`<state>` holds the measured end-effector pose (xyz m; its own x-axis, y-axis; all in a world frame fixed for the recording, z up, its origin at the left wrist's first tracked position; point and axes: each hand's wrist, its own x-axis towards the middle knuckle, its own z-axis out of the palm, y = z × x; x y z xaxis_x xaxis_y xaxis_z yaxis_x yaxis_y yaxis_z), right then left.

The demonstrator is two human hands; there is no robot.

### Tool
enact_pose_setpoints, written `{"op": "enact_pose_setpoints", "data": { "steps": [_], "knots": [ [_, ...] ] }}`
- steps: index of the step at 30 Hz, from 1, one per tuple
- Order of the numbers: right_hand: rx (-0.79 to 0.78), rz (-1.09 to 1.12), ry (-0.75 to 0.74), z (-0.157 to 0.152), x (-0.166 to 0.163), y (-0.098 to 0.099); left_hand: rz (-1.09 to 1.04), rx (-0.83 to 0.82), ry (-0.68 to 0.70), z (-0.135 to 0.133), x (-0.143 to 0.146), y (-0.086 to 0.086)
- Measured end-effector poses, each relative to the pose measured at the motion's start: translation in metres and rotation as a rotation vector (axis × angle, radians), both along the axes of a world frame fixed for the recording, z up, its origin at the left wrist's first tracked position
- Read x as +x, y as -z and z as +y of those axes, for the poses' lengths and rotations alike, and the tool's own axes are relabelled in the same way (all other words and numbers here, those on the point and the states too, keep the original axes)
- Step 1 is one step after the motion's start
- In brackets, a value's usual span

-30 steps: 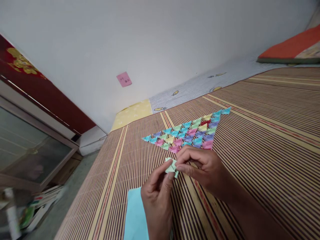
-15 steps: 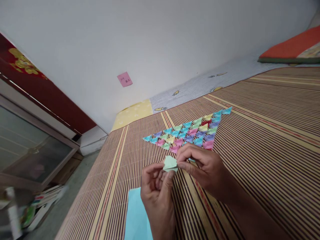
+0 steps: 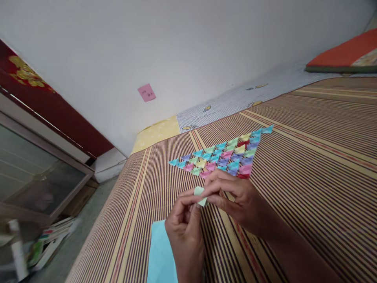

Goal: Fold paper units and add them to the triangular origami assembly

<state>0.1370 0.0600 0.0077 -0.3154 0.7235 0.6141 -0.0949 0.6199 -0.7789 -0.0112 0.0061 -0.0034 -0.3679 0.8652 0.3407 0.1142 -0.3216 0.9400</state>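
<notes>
Both hands meet over a striped bamboo mat [image 3: 309, 157]. My left hand [image 3: 184, 232] and my right hand [image 3: 232, 196] pinch a small folded piece of pale green paper [image 3: 200, 195] between their fingertips. Just beyond the fingers lies a flat triangle of many small folded paper pieces [image 3: 226, 156] in blue, pink, green, yellow and purple. Part of the green piece is hidden by my fingers.
A light blue sheet of paper [image 3: 160, 253] lies on the mat under my left wrist. A pink sticky note [image 3: 146, 92] is on the white wall. An orange cushion [image 3: 344, 55] sits far right. A glass-fronted cabinet [image 3: 38, 173] and books stand at left on the floor.
The green paper piece has been folded smaller and is now more covered by my fingertips. My hands stayed in about the same place.
</notes>
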Motion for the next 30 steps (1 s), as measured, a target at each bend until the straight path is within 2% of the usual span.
{"op": "enact_pose_setpoints", "data": {
  "steps": [4, 9, 15, 19, 30],
  "knots": [
    [-0.01, 0.009, 0.003, 0.001, -0.002, 0.003, -0.011, 0.021, -0.06, 0.001, 0.003, -0.001],
    [-0.015, 0.028, 0.036, 0.001, -0.003, 0.004, -0.102, -0.031, -0.11, 0.004, 0.009, -0.004],
    [-0.055, 0.056, 0.044, -0.002, -0.003, 0.002, 0.023, 0.045, -0.095, 0.001, 0.009, -0.003],
    [-0.098, 0.059, 0.059, -0.002, -0.005, 0.003, 0.044, 0.032, -0.067, 0.0, 0.01, -0.004],
    [0.007, 0.014, 0.214, -0.004, -0.014, 0.003, -0.325, -0.116, -0.046, 0.007, 0.015, 0.004]
  ]
}}
